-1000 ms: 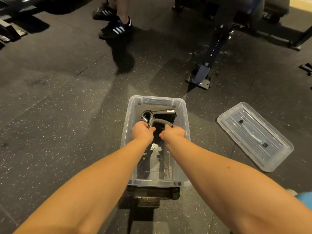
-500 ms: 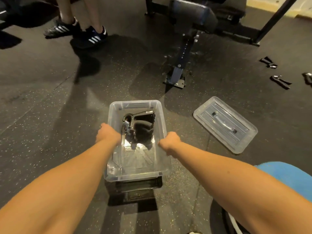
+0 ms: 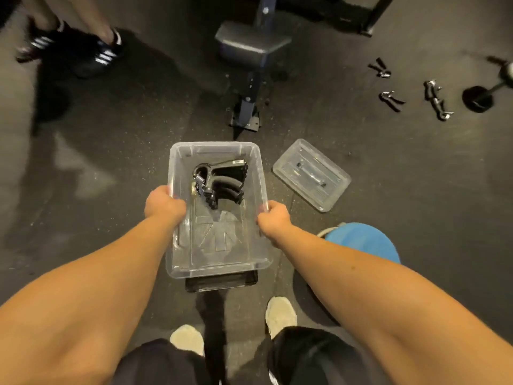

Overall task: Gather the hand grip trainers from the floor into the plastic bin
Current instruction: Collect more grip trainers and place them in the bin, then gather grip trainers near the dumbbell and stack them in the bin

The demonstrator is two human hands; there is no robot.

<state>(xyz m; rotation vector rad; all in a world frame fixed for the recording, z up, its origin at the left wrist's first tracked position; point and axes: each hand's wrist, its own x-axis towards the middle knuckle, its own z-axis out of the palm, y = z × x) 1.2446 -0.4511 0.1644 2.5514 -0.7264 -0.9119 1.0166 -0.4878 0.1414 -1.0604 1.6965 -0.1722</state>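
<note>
At the upper left, black striped shoes (image 3: 91, 51) stand blurred on the dark, speckled rubber floor (image 3: 111, 162). The left hand (image 3: 163, 205) has its grip curled over the left rim of the bin (image 3: 216, 266), a clear, rounded-corner plastic rectangle at centre frame. In its far half lie the trainers (image 3: 222, 182), black with curved, foam-like handles and a metal spring, stacked together. Above the bin, at top centre, stands a bench (image 3: 249, 45) with a padded dark seat and a steel post. The right hand (image 3: 273, 218) has its grip curled over the right rim. Just right of the bin, a clear ribbed lid (image 3: 311, 175) lies flat on the floor, and below it sits a smooth blue disc (image 3: 363, 241). At the upper right, loose trainers (image 3: 388, 100), black with shiny metal coils, lie scattered on the floor. A second ago both hands were inside the bin at the trainers; half a second ago they were already on the rims, where they are now, and more loose trainers now show.
</note>
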